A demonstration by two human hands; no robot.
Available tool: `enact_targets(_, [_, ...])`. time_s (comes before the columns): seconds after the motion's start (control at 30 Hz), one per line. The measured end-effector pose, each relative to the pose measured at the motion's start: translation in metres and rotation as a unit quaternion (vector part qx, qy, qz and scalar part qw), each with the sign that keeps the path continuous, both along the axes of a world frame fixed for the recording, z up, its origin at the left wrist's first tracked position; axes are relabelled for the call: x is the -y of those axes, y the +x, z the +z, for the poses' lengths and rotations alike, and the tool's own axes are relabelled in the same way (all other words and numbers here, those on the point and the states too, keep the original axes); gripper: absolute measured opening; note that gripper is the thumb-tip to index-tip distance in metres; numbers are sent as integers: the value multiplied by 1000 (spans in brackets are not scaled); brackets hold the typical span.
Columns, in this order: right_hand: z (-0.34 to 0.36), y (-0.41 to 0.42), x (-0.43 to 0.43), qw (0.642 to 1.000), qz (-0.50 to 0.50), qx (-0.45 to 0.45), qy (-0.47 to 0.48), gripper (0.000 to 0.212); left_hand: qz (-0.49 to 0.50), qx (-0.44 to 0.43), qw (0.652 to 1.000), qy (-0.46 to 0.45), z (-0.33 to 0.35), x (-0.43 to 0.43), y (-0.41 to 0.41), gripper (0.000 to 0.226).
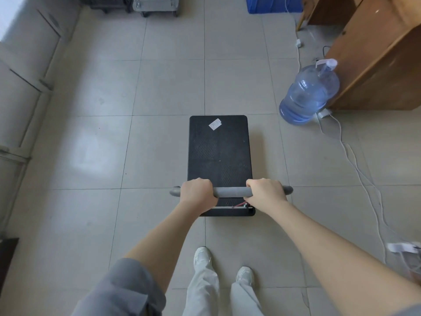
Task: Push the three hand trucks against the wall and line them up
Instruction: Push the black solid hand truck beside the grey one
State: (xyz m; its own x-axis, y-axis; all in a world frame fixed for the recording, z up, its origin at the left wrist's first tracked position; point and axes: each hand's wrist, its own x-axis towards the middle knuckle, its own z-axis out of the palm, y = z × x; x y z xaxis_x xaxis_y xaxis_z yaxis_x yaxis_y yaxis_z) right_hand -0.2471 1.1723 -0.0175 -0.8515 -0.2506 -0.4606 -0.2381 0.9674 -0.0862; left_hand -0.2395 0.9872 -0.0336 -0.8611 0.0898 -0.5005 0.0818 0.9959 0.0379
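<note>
Both hands gripping cart handle point(230, 192), two carts point(132, 4) cropped at top

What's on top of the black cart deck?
Only a small white sticker near the far end of the black cart deck. The near edge is covered by the grey handle and both hands.
</note>
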Motion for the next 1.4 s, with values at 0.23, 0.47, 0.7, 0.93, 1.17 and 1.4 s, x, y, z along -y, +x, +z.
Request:
enact_targets(0.23, [-8, -73, 22, 1000, -1, -22, 1, 15, -8, -14, 1000, 9, -4, 22, -77, 11])
enact_targets(0.47, [-10, -155, 31, 998, -19, -58, -2, 13, -20, -54, 998, 28, -9, 33, -162, 13])
enact_targets(0.7, [-30, -251, 33, 984, -3, -178, -33, 14, -25, -158, 984, 78, -21, 43, -258, 15])
enact_targets(0.93, [-38, -371, 42, 962, 6, -268, -56, 24, -20, -253, 962, 95, -33, 54, -380, 27])
enact_targets(1.17, [-41, -510, 52, 953, 2, -294, -66, 24, -1, -270, 958, 100, -33, 63, -516, 28])
enact_targets(1.4, [-43, -645, 64, 953, 6, -293, -71, 24, 5, -270, 958, 97, -33, 74, -648, 28])
